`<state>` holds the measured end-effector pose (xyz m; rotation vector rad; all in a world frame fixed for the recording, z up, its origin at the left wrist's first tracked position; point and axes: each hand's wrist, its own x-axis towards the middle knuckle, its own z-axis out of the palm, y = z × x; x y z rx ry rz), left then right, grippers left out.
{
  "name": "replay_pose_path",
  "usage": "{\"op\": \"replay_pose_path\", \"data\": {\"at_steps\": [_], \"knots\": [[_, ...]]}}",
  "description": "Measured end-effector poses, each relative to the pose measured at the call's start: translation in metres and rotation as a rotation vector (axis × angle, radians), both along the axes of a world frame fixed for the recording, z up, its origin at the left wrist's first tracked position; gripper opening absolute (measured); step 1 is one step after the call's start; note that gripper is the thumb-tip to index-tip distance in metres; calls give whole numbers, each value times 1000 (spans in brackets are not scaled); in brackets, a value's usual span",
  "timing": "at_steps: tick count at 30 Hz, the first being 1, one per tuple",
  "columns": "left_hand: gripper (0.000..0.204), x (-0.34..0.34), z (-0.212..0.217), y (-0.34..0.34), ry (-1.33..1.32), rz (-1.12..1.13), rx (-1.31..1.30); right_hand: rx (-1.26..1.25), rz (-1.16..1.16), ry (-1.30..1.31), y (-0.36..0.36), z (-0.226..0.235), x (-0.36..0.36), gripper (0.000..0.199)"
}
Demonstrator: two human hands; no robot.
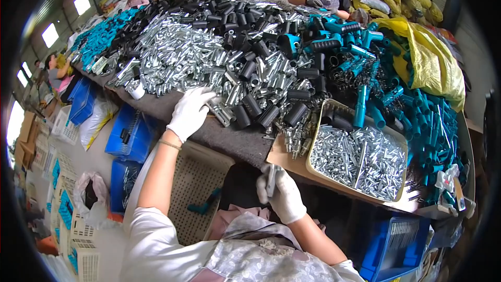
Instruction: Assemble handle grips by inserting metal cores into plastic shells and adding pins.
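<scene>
My left hand [191,113], in a white glove, lies at the front edge of the pile of silver metal sleeves [182,47]. Its fingers stretch toward the parts, close beside a few larger silver sleeves [221,112]; I see nothing held in it. My right hand [284,196], also gloved, is in front of the table edge, above my lap. Its thumb and fingers are closed on a small silver metal part [271,180], whose far end is partly hidden. Black tubes [252,105] lie mixed with the sleeves between both hands.
A cream tray [311,163] of small metal pins stands on cardboard at right. Teal tool housings [362,105] heap beside a yellow sack [436,65]. Below left is a beige crate [195,188] with a teal piece. Blue bins [130,133] flank me. Other people work across the table.
</scene>
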<state>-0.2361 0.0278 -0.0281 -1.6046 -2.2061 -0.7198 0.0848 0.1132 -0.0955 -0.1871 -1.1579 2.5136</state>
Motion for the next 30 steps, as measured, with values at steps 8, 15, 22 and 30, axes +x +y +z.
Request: {"op": "replay_pose_path", "data": {"at_steps": [8, 15, 22, 30], "knots": [[26, 51, 52, 73, 1, -305, -26, 138, -117, -372, -8, 19, 63, 60], [27, 94, 62, 179, 82, -151, -259, 223, -101, -447, -12, 24, 93, 53], [31, 96, 61, 243, 240, 35, -576, 369, -145, -425, -15, 25, 103, 50], [24, 110, 96, 119, -255, -34, 172, 110, -339, -383, -2, 17, 129, 38]]}}
